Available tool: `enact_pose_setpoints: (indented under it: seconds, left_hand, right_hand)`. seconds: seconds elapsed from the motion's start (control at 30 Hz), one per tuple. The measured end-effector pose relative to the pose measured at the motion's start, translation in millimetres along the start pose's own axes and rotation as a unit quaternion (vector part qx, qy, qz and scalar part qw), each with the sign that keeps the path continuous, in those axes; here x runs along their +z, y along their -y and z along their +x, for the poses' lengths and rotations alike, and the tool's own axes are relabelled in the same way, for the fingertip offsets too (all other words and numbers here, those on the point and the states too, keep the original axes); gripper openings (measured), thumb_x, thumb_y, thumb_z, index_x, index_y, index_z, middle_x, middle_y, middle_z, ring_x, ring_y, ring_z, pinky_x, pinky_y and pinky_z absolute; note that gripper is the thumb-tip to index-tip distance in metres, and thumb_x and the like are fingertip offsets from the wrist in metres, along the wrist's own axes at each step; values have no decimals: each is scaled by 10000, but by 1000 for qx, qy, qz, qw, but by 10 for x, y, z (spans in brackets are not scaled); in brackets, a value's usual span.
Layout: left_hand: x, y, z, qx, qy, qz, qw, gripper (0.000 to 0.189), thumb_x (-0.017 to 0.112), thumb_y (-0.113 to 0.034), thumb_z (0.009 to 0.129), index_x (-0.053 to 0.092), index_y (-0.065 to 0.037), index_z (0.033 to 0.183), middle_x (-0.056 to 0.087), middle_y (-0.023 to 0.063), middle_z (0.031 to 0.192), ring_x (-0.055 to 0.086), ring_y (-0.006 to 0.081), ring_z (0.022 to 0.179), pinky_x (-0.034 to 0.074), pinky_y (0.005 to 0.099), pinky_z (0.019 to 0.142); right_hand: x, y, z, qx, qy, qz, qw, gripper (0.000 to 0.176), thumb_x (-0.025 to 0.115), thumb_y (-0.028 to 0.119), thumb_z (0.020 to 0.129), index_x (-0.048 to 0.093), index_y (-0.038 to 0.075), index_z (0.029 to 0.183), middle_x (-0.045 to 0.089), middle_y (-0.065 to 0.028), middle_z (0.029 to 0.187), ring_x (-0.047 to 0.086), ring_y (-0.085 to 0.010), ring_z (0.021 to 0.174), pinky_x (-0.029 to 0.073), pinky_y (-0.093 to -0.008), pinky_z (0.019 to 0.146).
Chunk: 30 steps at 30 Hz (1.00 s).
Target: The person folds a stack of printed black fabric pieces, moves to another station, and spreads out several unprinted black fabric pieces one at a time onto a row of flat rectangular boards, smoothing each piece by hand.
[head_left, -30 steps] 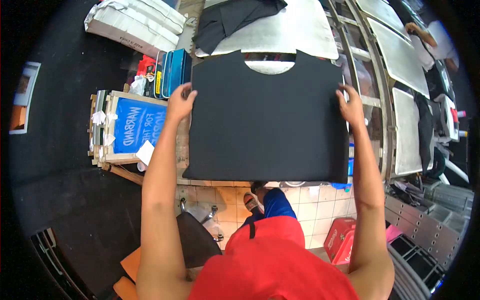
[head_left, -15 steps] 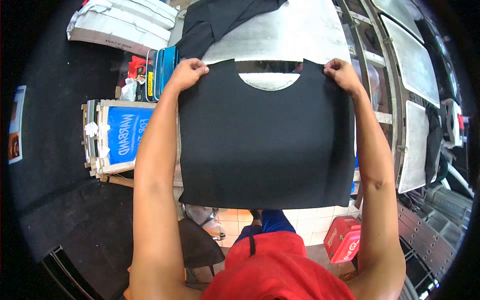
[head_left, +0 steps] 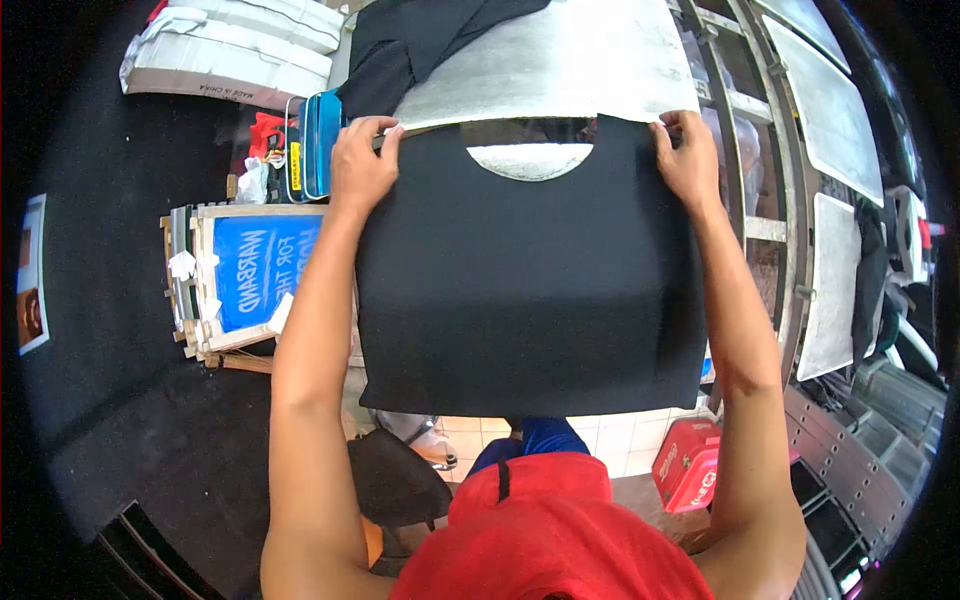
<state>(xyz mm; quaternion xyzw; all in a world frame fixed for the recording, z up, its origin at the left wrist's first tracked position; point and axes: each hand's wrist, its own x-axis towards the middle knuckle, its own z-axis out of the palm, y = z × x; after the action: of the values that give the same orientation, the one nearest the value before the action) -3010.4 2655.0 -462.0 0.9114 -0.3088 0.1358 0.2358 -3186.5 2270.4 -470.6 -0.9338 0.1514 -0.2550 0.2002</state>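
Note:
A large black fabric piece (head_left: 530,270) lies flat over a pale board (head_left: 540,60), with a curved neck-like cut at its far edge. Through the cut a pale half-round (head_left: 530,160) of the board shows. My left hand (head_left: 368,160) is at the fabric's far left corner, thumb and forefinger bent around the edge. At the far right corner my right hand (head_left: 688,155) has its thumb and fingers on the edge. Beyond, bunched black fabric (head_left: 400,50) rests on the board's upper left.
Framed screens with a blue panel (head_left: 258,270) stand at the left, below a teal toolbox (head_left: 322,140). White wrapped boxes (head_left: 230,55) are at the back left. A metal rack (head_left: 770,170) with pale boards runs along the right. A red cooler (head_left: 687,465) stands on the floor.
Both hands have shifted their hold at the corners, with the left hand's thumb and forefinger now more visibly parted. The view has moved slightly, and the fabric's far edge lies a little differently.

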Motion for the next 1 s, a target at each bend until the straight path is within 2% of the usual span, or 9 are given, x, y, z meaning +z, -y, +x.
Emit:
enact_pose_setpoints:
  seconds: [0.13, 0.2, 0.33, 0.37, 0.43, 0.47, 0.53, 0.9, 1.0]
  left_hand:
    - [24, -659, -345, 134, 54, 0, 989, 381, 553, -200, 904, 564, -21, 1240, 561, 186, 1285, 484, 370, 1247, 342, 468, 1067]
    - [235, -800, -564, 133, 107, 73, 983, 456, 507, -265, 930, 503, -19, 1314, 508, 183, 1352, 413, 394, 1304, 257, 497, 1119]
    - [352, -864, -497, 124, 62, 72, 988, 488, 445, -349, 972, 494, -7, 1318, 541, 177, 1318, 471, 390, 1260, 337, 466, 1083]
    - [342, -957, -407, -28, 120, -195, 973, 526, 412, -393, 985, 486, 4, 1321, 552, 192, 1298, 503, 379, 1231, 385, 443, 1046]
    - [353, -1113, -188, -295, 230, -598, 709, 703, 276, -529, 1001, 471, 78, 1297, 576, 245, 1232, 581, 341, 1154, 493, 384, 946]
    - [383, -1132, -111, -295, 229, -597, 709, 703, 276, -529, 1001, 471, 78, 1297, 576, 245, 1232, 581, 341, 1154, 493, 384, 946]
    - [440, -1141, 41, -396, 318, -696, 508, 822, 196, -592, 982, 465, 132, 1263, 567, 279, 1222, 581, 336, 1155, 495, 403, 959]
    - [547, -1142, 136, -444, 349, -649, 510, 985, 120, -704, 922, 437, 159, 1274, 556, 292, 1239, 573, 359, 1162, 489, 431, 966]
    - [558, -1129, 52, -445, 331, -681, 478, 851, 238, -625, 965, 465, 141, 1258, 566, 287, 1228, 616, 331, 1108, 520, 404, 926]
  right_hand:
    - [-78, 245, -374, -110, 90, -20, 990, 302, 570, 274, 914, 633, 48, 1104, 613, -143, 1168, 537, -342, 1141, 396, -445, 997]
    - [39, 240, -577, -88, 174, -164, 967, 555, 457, 436, 951, 425, 115, 1403, 416, -116, 1440, 299, -304, 1385, 206, -552, 1127]
    - [61, 263, -633, -64, 157, -178, 969, 585, 465, 450, 942, 399, 123, 1423, 385, -109, 1463, 273, -309, 1398, 173, -552, 1140]
    - [67, 260, -624, -61, 146, -176, 972, 587, 467, 453, 938, 403, 124, 1421, 383, -110, 1465, 276, -310, 1396, 165, -553, 1143]
    - [69, 247, -624, -59, 147, -173, 972, 587, 475, 448, 934, 406, 125, 1419, 384, -109, 1465, 275, -311, 1397, 161, -553, 1144]
    - [72, 252, -627, -57, 146, -168, 973, 588, 483, 444, 929, 408, 126, 1418, 384, -109, 1465, 274, -312, 1398, 157, -553, 1145]
    - [82, 268, -626, -55, 144, -162, 975, 584, 490, 440, 926, 415, 126, 1413, 386, -108, 1464, 275, -311, 1397, 156, -550, 1146]
    - [44, 234, -625, -40, 123, -126, 984, 579, 508, 406, 919, 432, 82, 1392, 385, -122, 1461, 281, -316, 1393, 175, -544, 1142]
    - [49, 365, -691, -24, 114, -171, 978, 597, 495, 393, 927, 405, 38, 1398, 344, -154, 1484, 259, -353, 1400, 188, -560, 1130]
